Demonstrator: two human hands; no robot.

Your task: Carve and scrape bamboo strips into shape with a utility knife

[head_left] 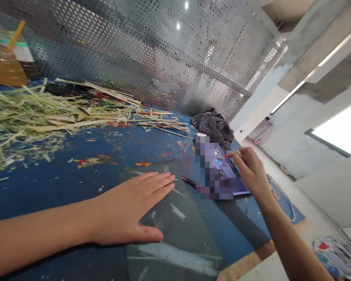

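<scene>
My left hand (pixel 131 207) lies flat and open, palm down, on a grey cutting mat (pixel 178 238) spread over the blue worktop (pixel 76 171). My right hand (pixel 251 171) hovers over a phone (pixel 222 175) lying on the worktop, its screen lit and partly blurred. The index finger reaches out to the screen while the other fingers curl in, pinching a small pale scrap I cannot name.
A heap of pale green and straw-coloured plant strips (pixel 32 117) covers the far left. A crumpled dark cloth (pixel 213 125) sits behind the phone. A drink cup with an orange straw (pixel 6 58) stands at the back left. Perforated metal panels (pixel 163 50) wall the bench.
</scene>
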